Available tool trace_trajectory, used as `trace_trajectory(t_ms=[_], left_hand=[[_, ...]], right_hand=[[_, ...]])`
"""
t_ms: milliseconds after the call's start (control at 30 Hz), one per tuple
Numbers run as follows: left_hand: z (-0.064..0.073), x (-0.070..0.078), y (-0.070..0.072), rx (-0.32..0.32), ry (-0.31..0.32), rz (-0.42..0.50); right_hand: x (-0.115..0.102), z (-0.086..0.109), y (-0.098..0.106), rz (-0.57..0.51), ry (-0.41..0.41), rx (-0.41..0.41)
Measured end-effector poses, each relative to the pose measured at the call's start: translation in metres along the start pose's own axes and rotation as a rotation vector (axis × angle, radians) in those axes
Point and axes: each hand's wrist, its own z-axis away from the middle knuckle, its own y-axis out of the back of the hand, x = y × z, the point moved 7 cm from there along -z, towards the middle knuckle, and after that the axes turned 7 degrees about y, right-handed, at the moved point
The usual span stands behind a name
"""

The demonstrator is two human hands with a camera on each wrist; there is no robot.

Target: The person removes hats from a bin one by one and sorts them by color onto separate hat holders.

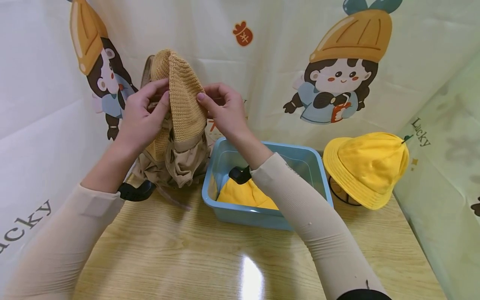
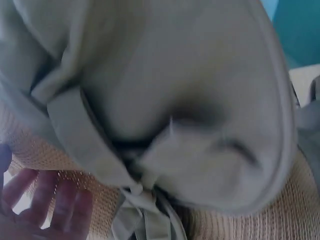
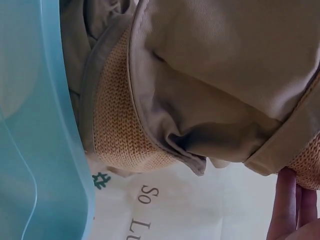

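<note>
A tan woven sun hat (image 1: pixel 183 96) with khaki cloth and a tied ribbon (image 2: pixel 142 200) is held up at the back left, its woven part folded to a peak. My left hand (image 1: pixel 144 114) pinches its left side, thumb and index finger at the woven edge. On the right, my right hand (image 1: pixel 226 108) grips the woven part with the thumb in front and the fingers behind. Gathered khaki cloth (image 1: pixel 187 160) hangs below the hands. In the right wrist view, fingertips (image 3: pixel 285 200) touch the cloth band where it meets the weave.
A blue plastic basin (image 1: pixel 251 214) stands right of the sun hat, with yellow cloth (image 1: pixel 240 193) inside. Farther right, a yellow bucket hat (image 1: pixel 369 166) sits on a dark wire stand (image 1: pixel 339 191). A printed curtain (image 1: pixel 270 83) hangs behind the wooden table (image 1: pixel 187 250).
</note>
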Motion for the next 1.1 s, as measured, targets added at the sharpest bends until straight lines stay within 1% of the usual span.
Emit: trace_trajectory(t_ms=[33, 100, 167, 233, 300, 400, 467, 533, 600, 700, 767, 833, 967, 1033, 1100], left_hand=[[0.0, 0.0, -0.002, -0.016, 0.014, 0.012], [0.0, -0.001, -0.005, -0.026, 0.042, 0.033], [0.0, 0.0, -0.007, -0.019, 0.058, 0.052], [-0.002, 0.001, -0.009, 0.008, 0.047, 0.058], [-0.002, 0.002, -0.01, 0.043, 0.015, 0.024], [-0.002, 0.006, -0.013, 0.099, -0.103, -0.11], [-0.001, 0.009, -0.016, 0.121, -0.161, -0.201], [-0.002, 0.01, -0.018, 0.122, -0.183, -0.249], [-0.003, 0.009, -0.02, 0.107, -0.151, -0.231], [-0.006, 0.004, -0.018, 0.105, -0.1, -0.16], [-0.008, 0.0, -0.016, 0.113, -0.085, -0.117], [-0.008, -0.001, -0.012, 0.124, -0.077, -0.093], [-0.01, 0.003, 0.001, 0.135, -0.048, -0.104], [-0.01, 0.007, 0.011, 0.16, -0.04, -0.113], [-0.011, 0.012, 0.022, 0.19, -0.056, -0.12]], right_hand=[[0.0, 0.001, -0.001, 0.002, -0.006, -0.004], [-0.001, 0.001, -0.002, 0.004, -0.012, -0.009], [-0.002, 0.002, -0.004, -0.003, -0.012, -0.015], [-0.003, 0.002, -0.006, -0.004, -0.005, -0.02], [-0.004, 0.002, -0.009, -0.005, 0.002, -0.024], [-0.004, 0.001, -0.011, 0.007, 0.011, -0.025], [-0.003, 0.001, -0.012, 0.019, 0.014, -0.017], [-0.002, 0.001, -0.012, 0.023, 0.019, -0.007], [0.0, 0.001, -0.011, 0.019, 0.024, -0.002], [0.002, 0.002, -0.01, -0.005, 0.022, -0.002], [0.003, 0.002, -0.01, -0.023, 0.017, -0.014], [0.003, 0.003, -0.01, -0.03, 0.011, -0.018], [0.003, 0.001, -0.005, -0.035, 0.018, -0.005], [0.002, 0.0, -0.002, -0.046, 0.025, 0.008], [0.002, -0.002, 0.001, -0.063, 0.027, 0.022]])
